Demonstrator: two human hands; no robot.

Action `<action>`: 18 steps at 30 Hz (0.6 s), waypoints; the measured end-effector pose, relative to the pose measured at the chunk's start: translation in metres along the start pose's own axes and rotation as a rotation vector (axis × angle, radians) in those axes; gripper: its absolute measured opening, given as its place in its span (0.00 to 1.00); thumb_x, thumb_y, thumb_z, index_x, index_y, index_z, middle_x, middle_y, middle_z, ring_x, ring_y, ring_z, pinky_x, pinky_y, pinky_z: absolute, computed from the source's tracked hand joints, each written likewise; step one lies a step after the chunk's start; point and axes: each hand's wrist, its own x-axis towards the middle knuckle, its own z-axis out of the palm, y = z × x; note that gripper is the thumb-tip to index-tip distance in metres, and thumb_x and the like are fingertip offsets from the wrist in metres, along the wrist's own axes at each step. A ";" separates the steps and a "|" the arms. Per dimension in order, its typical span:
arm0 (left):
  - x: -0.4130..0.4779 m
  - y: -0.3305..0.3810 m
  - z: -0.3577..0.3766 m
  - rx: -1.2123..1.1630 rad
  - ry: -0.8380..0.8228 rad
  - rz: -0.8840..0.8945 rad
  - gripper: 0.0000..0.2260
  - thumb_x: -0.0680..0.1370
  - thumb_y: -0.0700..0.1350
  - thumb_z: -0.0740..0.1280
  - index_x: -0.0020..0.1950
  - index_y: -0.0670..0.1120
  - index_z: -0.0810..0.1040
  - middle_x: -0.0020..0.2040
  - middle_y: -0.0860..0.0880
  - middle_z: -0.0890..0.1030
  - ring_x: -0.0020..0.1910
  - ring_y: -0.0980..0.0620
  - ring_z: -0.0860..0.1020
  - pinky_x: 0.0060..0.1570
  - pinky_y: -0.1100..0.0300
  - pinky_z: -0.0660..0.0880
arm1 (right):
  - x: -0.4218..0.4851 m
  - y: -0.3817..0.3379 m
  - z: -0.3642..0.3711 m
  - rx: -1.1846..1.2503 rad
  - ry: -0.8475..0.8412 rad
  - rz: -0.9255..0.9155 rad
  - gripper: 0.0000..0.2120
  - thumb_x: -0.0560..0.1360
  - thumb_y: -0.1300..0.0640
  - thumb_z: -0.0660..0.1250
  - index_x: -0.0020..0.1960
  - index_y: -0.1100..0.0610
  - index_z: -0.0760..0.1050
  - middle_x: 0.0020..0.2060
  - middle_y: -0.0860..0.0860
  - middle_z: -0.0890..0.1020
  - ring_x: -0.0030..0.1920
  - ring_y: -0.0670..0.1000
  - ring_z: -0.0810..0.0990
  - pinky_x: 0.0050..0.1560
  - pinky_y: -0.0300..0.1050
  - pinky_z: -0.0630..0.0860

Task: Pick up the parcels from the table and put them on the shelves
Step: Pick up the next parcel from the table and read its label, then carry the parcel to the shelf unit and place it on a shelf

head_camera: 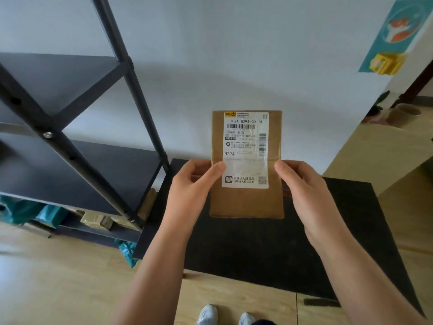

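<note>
A flat brown cardboard parcel [246, 202] with a white shipping label is held upright above the black table [339, 242]. My left hand [192, 184] grips its left edge, thumb across the front. My right hand [302, 184] grips its right edge. The black metal shelves [70, 160] stand to the left of the table. Their upper boards show nothing on them. The bottom level holds teal bags [21, 209] and brown parcels [96, 220].
A white wall stands right behind the table. The floor is light wood. A teal bag corner [127, 250] pokes out by the shelf foot. A doorway at the right shows plant pots [407, 113]. My white shoes [208, 315] are at the bottom edge.
</note>
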 end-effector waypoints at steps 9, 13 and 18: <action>-0.041 -0.035 -0.064 -0.067 0.220 -0.075 0.13 0.75 0.49 0.73 0.58 0.51 0.79 0.52 0.51 0.85 0.52 0.53 0.84 0.51 0.54 0.81 | -0.024 0.001 0.064 -0.057 -0.233 -0.022 0.12 0.80 0.50 0.63 0.62 0.47 0.74 0.50 0.40 0.81 0.48 0.38 0.79 0.39 0.33 0.69; -0.057 -0.044 -0.110 -0.123 0.292 -0.087 0.13 0.75 0.50 0.72 0.58 0.50 0.79 0.51 0.51 0.85 0.51 0.53 0.84 0.47 0.58 0.81 | -0.047 -0.010 0.103 -0.083 -0.314 -0.064 0.10 0.79 0.50 0.64 0.60 0.45 0.74 0.49 0.38 0.81 0.47 0.37 0.79 0.39 0.32 0.70; -0.083 -0.067 -0.183 -0.164 0.352 -0.144 0.13 0.75 0.51 0.72 0.58 0.50 0.80 0.50 0.52 0.85 0.49 0.55 0.84 0.42 0.63 0.79 | -0.087 -0.020 0.169 -0.097 -0.391 -0.069 0.11 0.79 0.49 0.65 0.60 0.45 0.75 0.51 0.41 0.82 0.48 0.38 0.80 0.37 0.33 0.72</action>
